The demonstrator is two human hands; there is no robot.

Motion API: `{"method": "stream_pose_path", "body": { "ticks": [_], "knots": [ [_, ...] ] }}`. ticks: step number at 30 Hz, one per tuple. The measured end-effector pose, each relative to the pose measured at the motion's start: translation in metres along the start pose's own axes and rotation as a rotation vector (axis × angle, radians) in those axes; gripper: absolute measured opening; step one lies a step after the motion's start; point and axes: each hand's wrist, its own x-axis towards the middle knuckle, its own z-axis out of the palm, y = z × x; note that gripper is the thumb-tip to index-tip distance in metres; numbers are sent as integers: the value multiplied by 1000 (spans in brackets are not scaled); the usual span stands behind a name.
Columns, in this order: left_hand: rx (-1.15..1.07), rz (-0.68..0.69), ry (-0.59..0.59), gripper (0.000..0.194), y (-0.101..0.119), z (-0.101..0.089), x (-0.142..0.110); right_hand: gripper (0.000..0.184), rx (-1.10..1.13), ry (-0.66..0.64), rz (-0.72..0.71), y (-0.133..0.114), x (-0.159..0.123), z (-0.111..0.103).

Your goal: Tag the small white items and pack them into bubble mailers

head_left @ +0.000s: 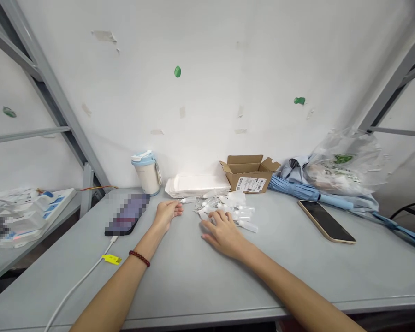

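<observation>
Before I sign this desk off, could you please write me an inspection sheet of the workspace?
Surface: grey tabletop, no spill seen.
Work pieces: loose pile of small white and translucent plastic pieces; flat white stack; open brown cardboard box.
Clutter: white tumbler with blue lid, dark phone, gold-edged black phone, folded light-blue umbrella, clear plastic bag.
Grippers: bare left hand beside the pile, grip unclear; bare right hand spread at it.
Cables: white cable, yellow-tagged, at the dark phone.
Surroundings: white wall with tape scraps; grey metal frames.
</observation>
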Motion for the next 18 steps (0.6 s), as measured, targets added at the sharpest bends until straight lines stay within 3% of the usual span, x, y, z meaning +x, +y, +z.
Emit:
{"method": "stream_pose_path", "body": {
  "ticks": [3, 9, 18],
  "knots": [
    [15, 9, 36, 10, 1, 2, -2, 35, -18, -27, 11, -1, 1, 2],
    [109, 99, 54, 28, 2, 8, -10, 30, 0, -9, 8, -1, 1, 3],
    [432, 175, -340, 24, 2, 19, -32, 26, 173, 213, 41, 11, 4, 2]
  ]
}}
